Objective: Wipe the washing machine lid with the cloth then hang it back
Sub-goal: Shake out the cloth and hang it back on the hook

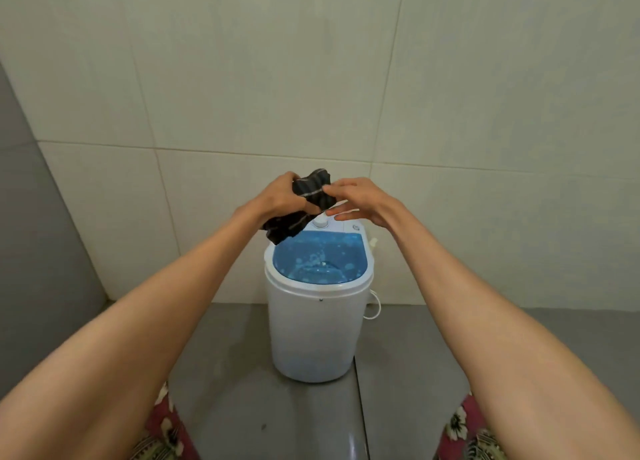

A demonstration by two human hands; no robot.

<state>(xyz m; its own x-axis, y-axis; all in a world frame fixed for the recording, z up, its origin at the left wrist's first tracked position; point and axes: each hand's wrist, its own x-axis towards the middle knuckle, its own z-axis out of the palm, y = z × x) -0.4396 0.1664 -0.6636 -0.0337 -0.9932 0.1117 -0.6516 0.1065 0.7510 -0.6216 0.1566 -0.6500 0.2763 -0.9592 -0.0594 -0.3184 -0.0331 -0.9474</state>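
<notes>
A small white washing machine [313,335] stands on the grey floor against the tiled wall. Its blue translucent lid [318,259] is closed and spotted with pale marks. A dark striped cloth [304,207] is bunched above the machine's back edge, over the white knob [320,221]. My left hand [277,196] grips the cloth's left side, with a tail hanging down below it. My right hand [360,196] pinches the cloth's right edge with thumb and forefinger, its other fingers spread.
Cream wall tiles [311,79] rise behind the machine. A white cord [375,304] loops at the machine's right side. A grey wall panel [31,234] stands on the left. Grey floor tiles [235,373] surround the machine. Floral fabric [162,425] shows at the bottom corners.
</notes>
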